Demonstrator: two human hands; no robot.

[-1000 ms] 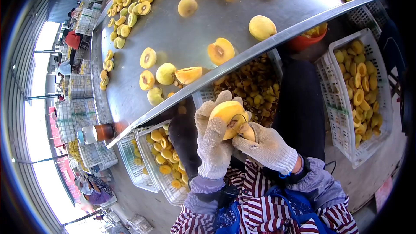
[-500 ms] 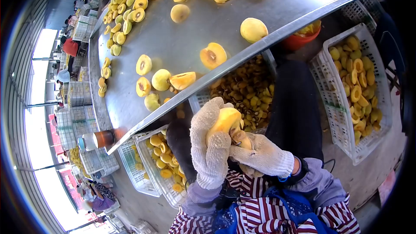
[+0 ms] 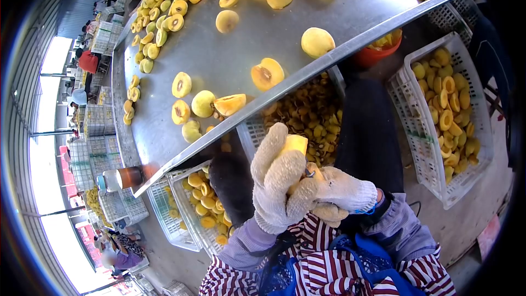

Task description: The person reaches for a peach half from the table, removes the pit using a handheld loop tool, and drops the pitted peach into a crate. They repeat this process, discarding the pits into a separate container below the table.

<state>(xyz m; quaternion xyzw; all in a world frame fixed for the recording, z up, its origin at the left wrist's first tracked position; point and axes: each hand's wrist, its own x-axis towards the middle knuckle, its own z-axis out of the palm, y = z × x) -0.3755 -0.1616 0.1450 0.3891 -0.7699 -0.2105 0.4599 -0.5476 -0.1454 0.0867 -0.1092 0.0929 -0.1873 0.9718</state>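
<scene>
Left hand (image 3: 282, 178) around yellow fruit piece (image 3: 296, 143); right hand (image 3: 344, 191) touching left; fruit halves (image 3: 134, 94) near tabletop's (image 3: 235, 49) left edge.

Daylight — openings (image 3: 52, 170) blown out | table (image 3: 257, 38) glare | edges bowed — corners black

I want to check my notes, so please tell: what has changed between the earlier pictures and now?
The left hand has curled further over the yellow fruit, so the cut face seen at first is now hidden. The small tool in the right hand is also more covered. No new hold or release shows. The fruit pieces on the metal table stayed put.
</scene>
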